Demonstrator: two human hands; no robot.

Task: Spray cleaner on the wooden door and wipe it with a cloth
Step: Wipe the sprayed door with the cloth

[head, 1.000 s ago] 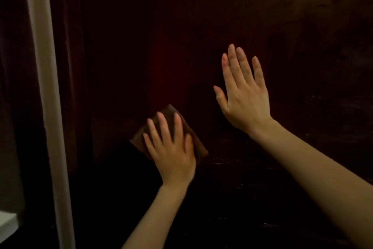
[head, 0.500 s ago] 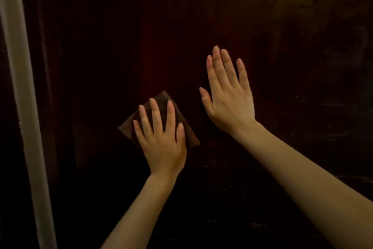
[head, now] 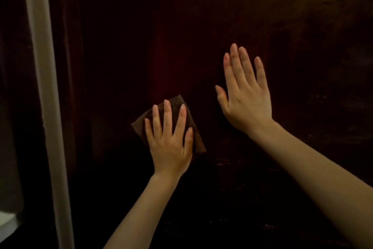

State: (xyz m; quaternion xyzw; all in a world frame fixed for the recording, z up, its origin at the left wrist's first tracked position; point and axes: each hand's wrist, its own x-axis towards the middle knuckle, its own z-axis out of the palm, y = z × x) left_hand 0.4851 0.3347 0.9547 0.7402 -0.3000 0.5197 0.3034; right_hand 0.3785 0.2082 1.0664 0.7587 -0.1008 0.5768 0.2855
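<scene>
Cloth (head: 176, 102) lies under flat left hand (head: 169, 147), right hand (head: 248, 103) flat on door (head: 201, 26) (white frame (head: 42, 67) left).

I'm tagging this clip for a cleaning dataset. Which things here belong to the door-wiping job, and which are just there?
Job: wooden door; brown cloth; left hand pressing the cloth flat on the door; right hand, open, flat against the door.
Just there: white frame strip at left; pale ledge, bottom left.

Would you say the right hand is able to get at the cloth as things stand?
Probably yes: the right hand lies flat on the door close beside the cloth, with bare wood between them. The left hand presses flat over most of it, leaving only edges free.
</scene>
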